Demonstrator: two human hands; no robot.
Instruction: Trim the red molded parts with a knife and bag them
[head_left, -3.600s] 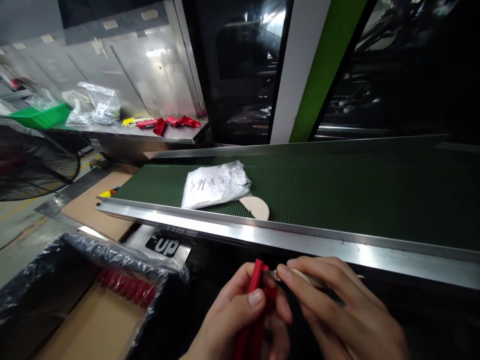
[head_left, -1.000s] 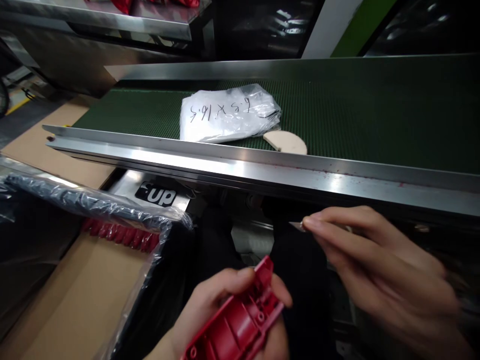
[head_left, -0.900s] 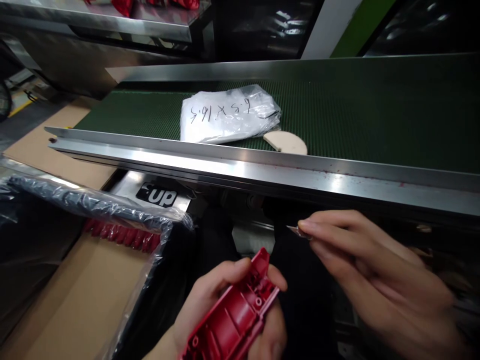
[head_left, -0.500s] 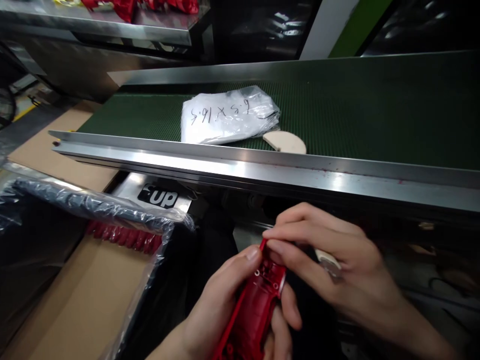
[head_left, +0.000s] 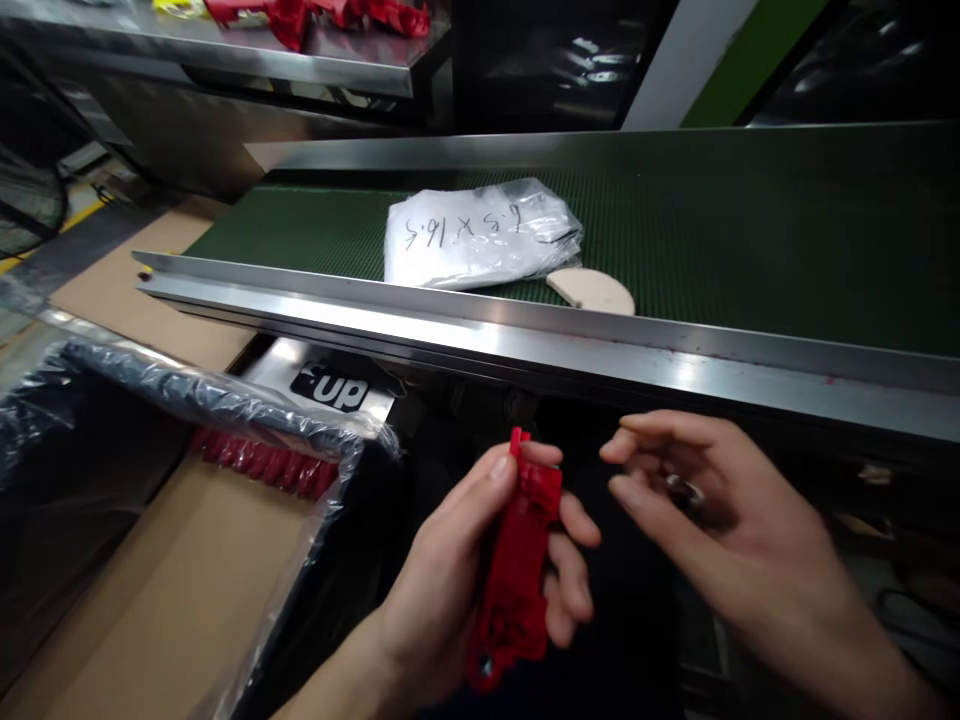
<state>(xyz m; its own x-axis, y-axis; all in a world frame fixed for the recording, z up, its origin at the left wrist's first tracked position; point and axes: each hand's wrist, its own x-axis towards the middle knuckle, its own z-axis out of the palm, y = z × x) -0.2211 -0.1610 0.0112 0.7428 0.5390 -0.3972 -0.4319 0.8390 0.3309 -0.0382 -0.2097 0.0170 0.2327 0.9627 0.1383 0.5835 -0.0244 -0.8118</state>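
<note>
My left hand [head_left: 435,570] is closed around a red plastic housing half [head_left: 521,550], hollow side facing up. The part is long and narrow, with a thin tab at its top, ribs inside and a ring-shaped hole at its lower end. Apart from it, to the right, is my right hand [head_left: 757,530], fingers curled. A small whitish and metallic object [head_left: 684,490] is tucked in that hand; it is blurred and mostly covered, so its kind is unclear.
A green conveyor belt [head_left: 750,230] with a metal rail [head_left: 465,320] crosses ahead. On it lie a marked plastic bag pack [head_left: 480,235] and a beige flat disc piece [head_left: 596,290]. At left, a plastic-lined box [head_left: 225,400] holds wrapped red parts [head_left: 262,465] and cardboard.
My right hand has drawn away to the right from the red housing half. The left hand has tilted the part more upright. The view has shifted slightly.
</note>
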